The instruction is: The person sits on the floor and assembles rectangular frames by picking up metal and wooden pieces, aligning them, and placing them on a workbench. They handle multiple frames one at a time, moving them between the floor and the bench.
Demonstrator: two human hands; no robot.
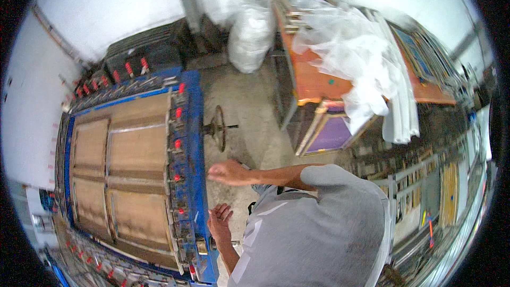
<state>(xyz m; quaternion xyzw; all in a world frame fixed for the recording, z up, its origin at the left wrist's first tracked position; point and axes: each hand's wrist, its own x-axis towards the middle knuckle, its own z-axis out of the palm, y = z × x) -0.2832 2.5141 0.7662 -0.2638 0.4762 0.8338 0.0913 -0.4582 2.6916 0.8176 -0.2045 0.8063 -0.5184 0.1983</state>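
Note:
My left hand is open beside the near edge of a blue metal frame, its fingers apart and slightly bent. Above it in the head view, my right hand reaches toward the same edge. That hand is blurred, its fingers loosely stretched, with nothing visible in it. Both hands look apart from the frame. Within the frame lies a brown panelled board with raised dividers. Red-tipped clamps line the frame's edges.
A handwheel juts from the frame's side. Farther right, crumpled translucent plastic sheeting covers part of an orange-topped table. A purple panel leans against it. A large plastic-wrapped bundle stands by the wall. Metal racks stand behind me.

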